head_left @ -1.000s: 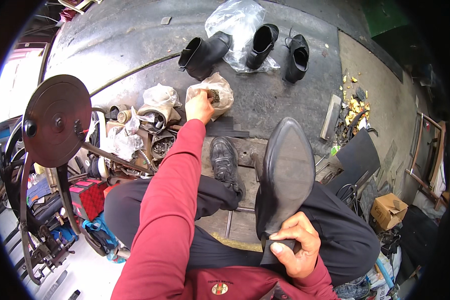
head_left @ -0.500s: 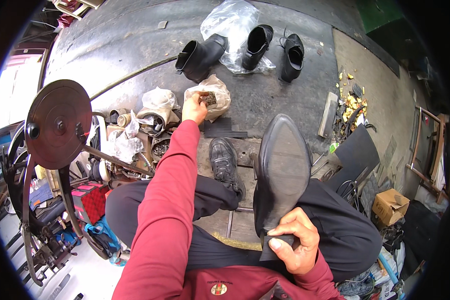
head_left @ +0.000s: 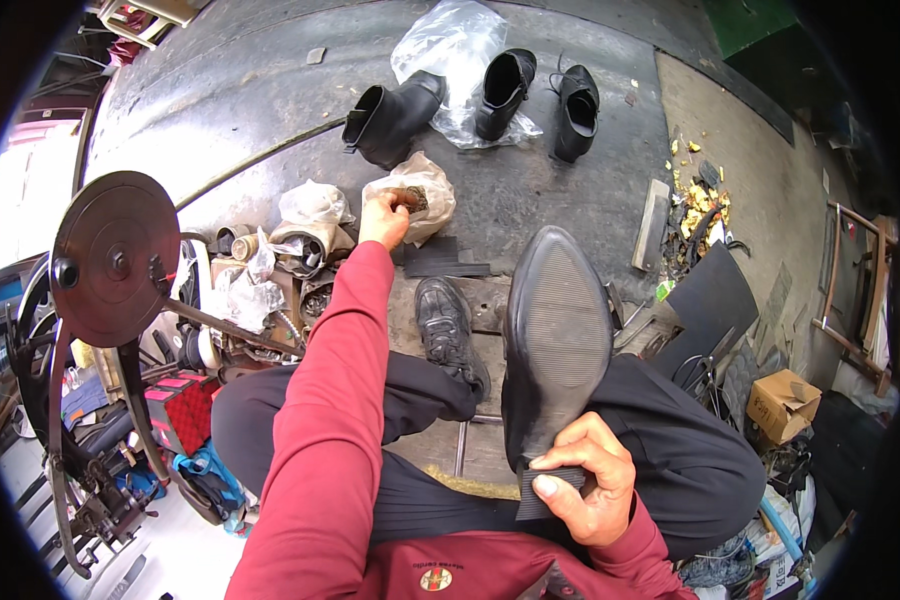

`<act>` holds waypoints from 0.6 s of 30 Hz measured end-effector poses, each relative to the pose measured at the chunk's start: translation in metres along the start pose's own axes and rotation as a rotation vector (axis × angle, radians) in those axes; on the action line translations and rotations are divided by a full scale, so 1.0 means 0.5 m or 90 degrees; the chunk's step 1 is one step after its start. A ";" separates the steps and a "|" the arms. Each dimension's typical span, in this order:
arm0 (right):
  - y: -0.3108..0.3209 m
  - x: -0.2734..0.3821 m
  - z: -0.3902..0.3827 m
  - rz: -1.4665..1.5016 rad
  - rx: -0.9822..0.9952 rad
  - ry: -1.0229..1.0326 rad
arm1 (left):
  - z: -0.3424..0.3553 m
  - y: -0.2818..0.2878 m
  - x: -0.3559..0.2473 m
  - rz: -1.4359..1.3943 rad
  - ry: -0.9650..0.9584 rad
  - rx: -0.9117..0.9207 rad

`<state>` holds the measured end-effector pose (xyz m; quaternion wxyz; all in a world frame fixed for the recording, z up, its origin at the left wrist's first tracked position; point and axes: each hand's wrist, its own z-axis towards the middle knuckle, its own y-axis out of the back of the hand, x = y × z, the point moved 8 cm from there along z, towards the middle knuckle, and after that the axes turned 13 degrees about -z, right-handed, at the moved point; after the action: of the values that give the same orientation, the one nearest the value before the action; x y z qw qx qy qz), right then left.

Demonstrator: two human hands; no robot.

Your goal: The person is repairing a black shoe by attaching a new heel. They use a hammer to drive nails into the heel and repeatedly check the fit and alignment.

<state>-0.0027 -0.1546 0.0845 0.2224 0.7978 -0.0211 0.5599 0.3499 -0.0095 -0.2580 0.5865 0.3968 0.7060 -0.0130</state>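
Observation:
A black shoe (head_left: 560, 325) rests sole up between my knees, toe pointing away, its ribbed sole patch facing me. At its heel end, my right hand (head_left: 595, 480) pinches a black ribbed rubber heel piece (head_left: 538, 498) between thumb and fingers, against the heel. My left arm stretches far forward. My left hand (head_left: 384, 220) reaches into the mouth of a pale open bag (head_left: 437, 190) that holds small dark bits, perhaps nails. Its fingers are curled and pressed together; whatever is between the tips is too small to make out.
Several black shoes and boots (head_left: 395, 120) stand ahead beside a clear plastic bag (head_left: 450, 45). To the left is a machine with a large round wheel (head_left: 118, 250). Yellow scraps (head_left: 705, 215), black sheet material (head_left: 712, 300) and a cardboard box (head_left: 782, 405) lie on the right.
My left hand stays in the bag, its fingers shifting slightly among the small bits. The whole view has slid a little; my right hand keeps its grip on the heel piece.

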 end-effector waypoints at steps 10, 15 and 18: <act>0.001 0.001 0.001 0.019 -0.008 0.003 | -0.005 0.014 -0.011 -0.069 -0.027 -0.079; 0.000 0.003 0.002 0.006 0.001 0.010 | -0.013 0.025 -0.024 -0.043 -0.037 -0.125; 0.000 0.007 0.003 0.009 0.001 0.015 | -0.015 0.034 -0.036 -0.054 -0.062 -0.162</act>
<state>-0.0002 -0.1544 0.0872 0.2178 0.7912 -0.0235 0.5710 0.3537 -0.0042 -0.2331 0.6645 0.2883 0.6887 0.0326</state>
